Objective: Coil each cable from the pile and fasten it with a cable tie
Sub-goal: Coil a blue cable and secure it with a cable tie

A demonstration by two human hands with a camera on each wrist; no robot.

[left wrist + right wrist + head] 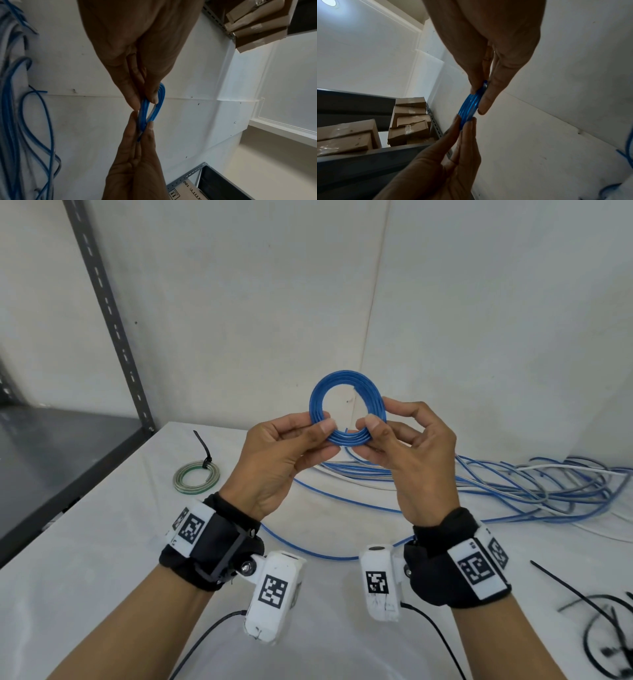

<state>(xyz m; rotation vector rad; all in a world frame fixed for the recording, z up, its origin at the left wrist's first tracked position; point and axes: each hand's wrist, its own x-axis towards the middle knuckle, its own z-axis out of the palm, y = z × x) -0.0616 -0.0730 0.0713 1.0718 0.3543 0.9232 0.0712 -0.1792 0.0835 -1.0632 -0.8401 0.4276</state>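
Observation:
I hold a small coil of blue cable [344,377] upright above the white table [102,542]. My left hand [318,422] pinches its lower left side between thumb and fingers. My right hand [373,422] pinches the lower right side the same way. A short free end pokes up between my thumbs. In the left wrist view the coil [160,97] shows edge-on between the left hand [145,100] above and the right hand [142,121] below. The right wrist view also shows the coil [469,106] edge-on, held by the right hand [479,97] and the left hand [465,121].
The pile of loose blue and white cables [513,484] sprawls across the table behind and right of my hands. A green-and-white coil [196,481] with a black tie lies at the left. Loose black cable ties [603,621] lie at the near right. A dark metal shelf [68,446] stands left.

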